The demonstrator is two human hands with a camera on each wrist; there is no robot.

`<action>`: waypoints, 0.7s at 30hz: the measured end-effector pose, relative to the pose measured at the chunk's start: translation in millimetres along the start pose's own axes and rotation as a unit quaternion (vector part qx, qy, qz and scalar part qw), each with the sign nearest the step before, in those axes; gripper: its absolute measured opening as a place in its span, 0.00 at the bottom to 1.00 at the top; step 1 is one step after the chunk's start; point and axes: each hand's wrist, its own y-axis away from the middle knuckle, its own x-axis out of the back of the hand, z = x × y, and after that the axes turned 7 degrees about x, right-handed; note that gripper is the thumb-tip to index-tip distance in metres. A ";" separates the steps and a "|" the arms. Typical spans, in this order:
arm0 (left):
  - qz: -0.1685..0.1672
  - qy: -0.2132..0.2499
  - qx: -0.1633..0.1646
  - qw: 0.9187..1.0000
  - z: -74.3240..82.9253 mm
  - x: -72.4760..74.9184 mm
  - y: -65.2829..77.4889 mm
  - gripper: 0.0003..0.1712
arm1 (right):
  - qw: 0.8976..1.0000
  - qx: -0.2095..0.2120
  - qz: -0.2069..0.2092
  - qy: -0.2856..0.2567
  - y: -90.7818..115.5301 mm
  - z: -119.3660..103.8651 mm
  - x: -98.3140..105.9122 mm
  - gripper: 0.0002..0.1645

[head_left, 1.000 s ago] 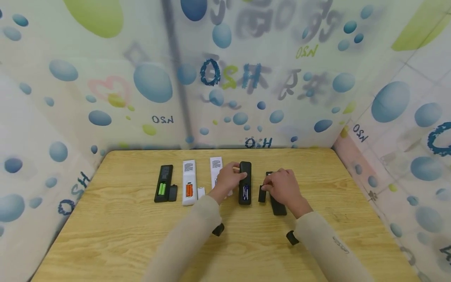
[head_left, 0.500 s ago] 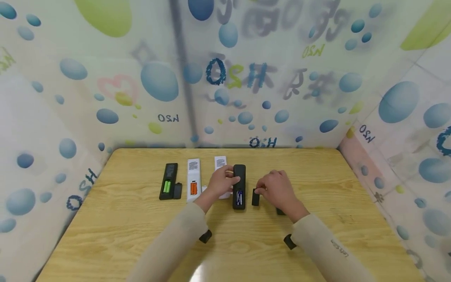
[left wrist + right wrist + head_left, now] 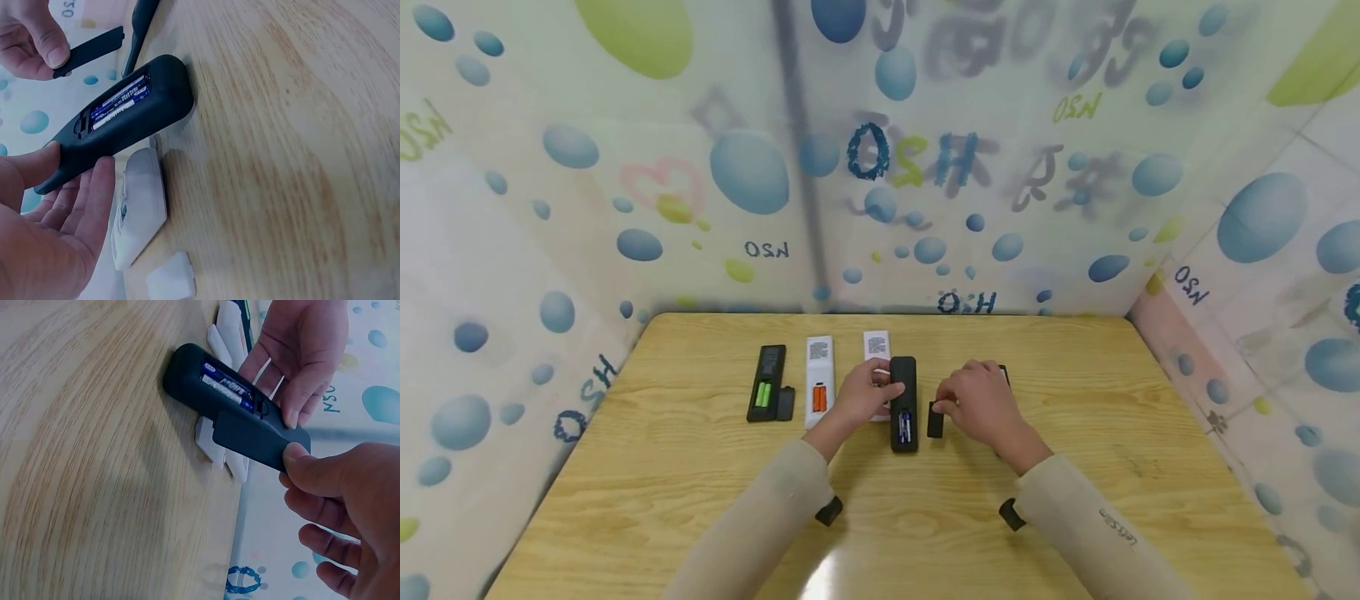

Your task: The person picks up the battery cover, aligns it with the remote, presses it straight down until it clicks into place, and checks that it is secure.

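My left hand grips a black remote control by its far end, thumb on one side and fingers under it. Its back faces up, and the battery compartment lies uncovered with blue-and-white batteries inside. I cannot tell whether its near end touches the table. My right hand pinches a black battery cover between thumb and fingers. In the head view the cover hangs just right of the remote, apart from it; in the left wrist view there is also a gap between them.
Left on the wooden table lie a black remote with green batteries, its cover, and a white remote with orange batteries. Another white remote is partly behind my left hand. A further black remote is mostly hidden by my right hand.
The left hand has brought the black remote left and nearer to me. The right hand has carried the battery cover left, away from the other black remote. The head view has shifted slightly.
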 end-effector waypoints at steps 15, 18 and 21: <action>-0.008 0.003 -0.006 1.000 -1.9 1.7 1.8 0.20 | 0.999 0.026 -0.007 -0.019 -12.6 -24.1 -11.5 0.06; -0.008 -0.001 -0.009 1.000 -2.3 1.8 1.9 0.20 | 0.999 0.027 -0.006 -0.020 -13.7 -26.4 -13.1 0.06; -0.009 -0.006 -0.011 1.000 -2.3 1.8 1.8 0.20 | 0.999 0.029 -0.005 -0.015 -14.7 -28.0 -13.6 0.07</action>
